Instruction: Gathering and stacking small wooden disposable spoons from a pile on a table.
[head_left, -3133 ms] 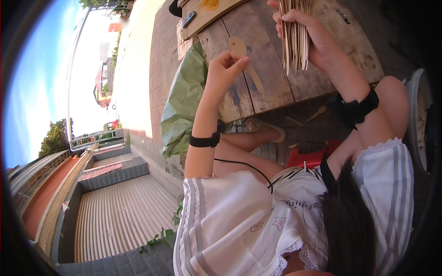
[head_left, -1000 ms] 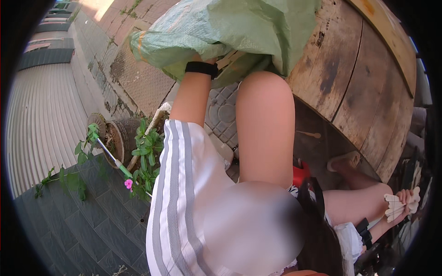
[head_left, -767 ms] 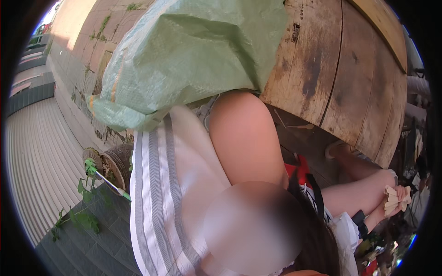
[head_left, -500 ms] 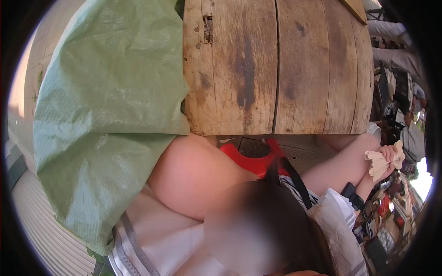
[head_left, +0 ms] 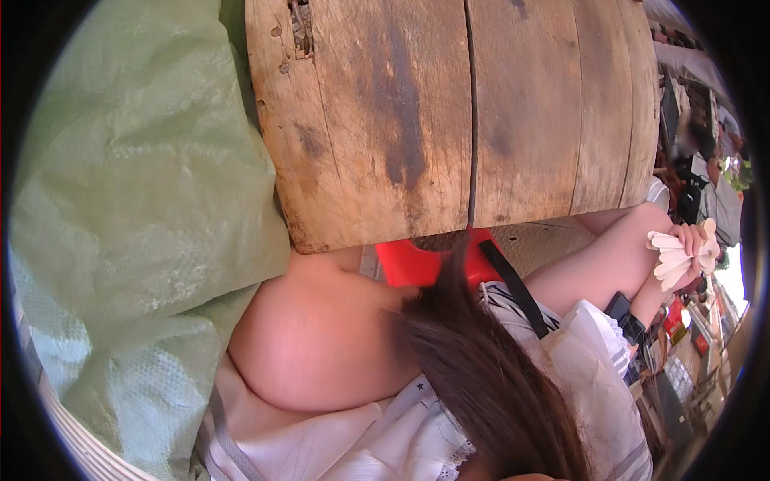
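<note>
Out at the right, beside my bent knee, my right hand [head_left: 691, 240] is closed round a bunch of flat, pale wooden sticks [head_left: 671, 264]. Their rounded ends fan out on both sides of the fist. A black band with a dark device [head_left: 624, 314] sits on that wrist, below a white sleeve. My left hand is nowhere in the picture. The worn wooden table [head_left: 361, 136] stands in front of my legs, apart from the hand with the sticks.
A green woven plastic sheet [head_left: 136, 176] covers the left side and meets the table's edge. Under the table shows a red plastic object [head_left: 401, 268], perhaps a stool, near a black strap [head_left: 513, 289]. Long dark hair [head_left: 497, 369] hangs across the lower middle. Cluttered goods fill the right rim.
The view has shifted and tilted, so the table and sheet appear farther left. My right hand still grips the sticks, appearing slightly higher and farther right. More hair now hangs across the view.
</note>
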A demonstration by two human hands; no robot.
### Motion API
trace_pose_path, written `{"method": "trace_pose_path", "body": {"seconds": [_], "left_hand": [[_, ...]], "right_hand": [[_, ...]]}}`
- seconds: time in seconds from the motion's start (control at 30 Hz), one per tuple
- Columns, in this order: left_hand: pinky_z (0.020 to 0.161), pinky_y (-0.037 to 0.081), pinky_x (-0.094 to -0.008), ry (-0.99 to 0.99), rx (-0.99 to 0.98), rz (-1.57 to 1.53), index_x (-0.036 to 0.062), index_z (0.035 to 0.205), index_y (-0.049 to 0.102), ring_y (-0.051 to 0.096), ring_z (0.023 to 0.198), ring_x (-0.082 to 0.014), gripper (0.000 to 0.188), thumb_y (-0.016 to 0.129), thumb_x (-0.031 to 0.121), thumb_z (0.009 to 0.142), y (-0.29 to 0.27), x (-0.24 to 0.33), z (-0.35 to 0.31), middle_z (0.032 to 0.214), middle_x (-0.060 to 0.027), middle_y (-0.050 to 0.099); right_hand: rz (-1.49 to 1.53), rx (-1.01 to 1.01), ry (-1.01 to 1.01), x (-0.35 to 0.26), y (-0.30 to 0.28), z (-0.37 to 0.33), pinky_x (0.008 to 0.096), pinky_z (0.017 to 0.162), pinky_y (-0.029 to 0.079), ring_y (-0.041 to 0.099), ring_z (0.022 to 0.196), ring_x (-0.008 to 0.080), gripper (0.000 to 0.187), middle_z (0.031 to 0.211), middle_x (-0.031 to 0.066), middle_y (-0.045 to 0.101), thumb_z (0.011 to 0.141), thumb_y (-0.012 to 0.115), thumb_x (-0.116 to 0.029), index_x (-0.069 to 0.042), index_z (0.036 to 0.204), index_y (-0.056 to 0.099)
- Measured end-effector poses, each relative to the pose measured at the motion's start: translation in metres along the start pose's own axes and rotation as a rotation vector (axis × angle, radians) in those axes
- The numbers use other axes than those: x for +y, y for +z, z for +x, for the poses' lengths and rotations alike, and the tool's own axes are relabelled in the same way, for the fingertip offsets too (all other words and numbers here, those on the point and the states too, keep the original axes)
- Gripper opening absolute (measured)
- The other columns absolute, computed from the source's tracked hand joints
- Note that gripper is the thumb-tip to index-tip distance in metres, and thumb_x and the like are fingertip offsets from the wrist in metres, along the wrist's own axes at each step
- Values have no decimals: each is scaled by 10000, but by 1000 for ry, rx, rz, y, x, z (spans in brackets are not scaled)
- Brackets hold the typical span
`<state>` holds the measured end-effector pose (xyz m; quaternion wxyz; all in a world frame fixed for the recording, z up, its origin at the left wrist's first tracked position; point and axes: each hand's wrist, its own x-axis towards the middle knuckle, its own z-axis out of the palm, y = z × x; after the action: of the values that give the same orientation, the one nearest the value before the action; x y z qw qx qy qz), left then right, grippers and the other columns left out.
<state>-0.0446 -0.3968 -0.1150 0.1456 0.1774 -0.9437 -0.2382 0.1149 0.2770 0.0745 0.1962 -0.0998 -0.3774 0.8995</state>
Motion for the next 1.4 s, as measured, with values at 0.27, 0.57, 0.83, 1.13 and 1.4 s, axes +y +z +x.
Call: {"method": "trace_pose_path", "body": {"seconds": [0.27, 0.57, 0.83, 1.13, 1.4], "left_hand": [[843, 449, -389, -1, 11, -28, 17, 1198, 495, 558, 995, -257, 381, 544, 155, 847, -12, -6, 5, 1064, -131, 593], [828, 460, -393, 0, 10, -53, 6, 1205, 477, 565, 984, -263, 391, 546, 139, 843, -15, -5, 13, 1062, -136, 591], [814, 469, -396, -39, 65, -158, -3, 1211, 462, 572, 973, -268, 401, 548, 125, 840, -17, 3, 27, 1060, -141, 589], [799, 480, -400, -249, 217, -794, -13, 1217, 444, 579, 962, -274, 414, 550, 109, 837, -47, 15, 42, 1058, -146, 587], [785, 489, -404, -411, 185, -1453, -22, 1223, 428, 585, 951, -279, 425, 552, 95, 833, -76, 29, 35, 1057, -151, 585]], "right_hand": [[0, 105, -18, 3, 3, 3, 267, 780, 317, 433, 668, 105, 370, 709, -28, 425, 650, 542, 54, -98, 962, 414], [-32, 61, 1, 1, 1, 4, 268, 760, 309, 419, 662, 101, 360, 731, -7, 421, 639, 501, 80, -77, 951, 410], [19, 16, 18, -8, -8, 2, 275, 788, 312, 421, 687, 105, 384, 751, -5, 427, 627, 526, 49, -74, 968, 402], [137, -98, -19, -7, -16, -23, 284, 791, 325, 436, 704, 116, 383, 770, 3, 444, 646, 536, 32, -70, 993, 410], [230, -187, -41, -4, -20, -44, 289, 790, 338, 454, 712, 125, 367, 784, 11, 468, 664, 542, 19, -68, 1002, 427]]}}
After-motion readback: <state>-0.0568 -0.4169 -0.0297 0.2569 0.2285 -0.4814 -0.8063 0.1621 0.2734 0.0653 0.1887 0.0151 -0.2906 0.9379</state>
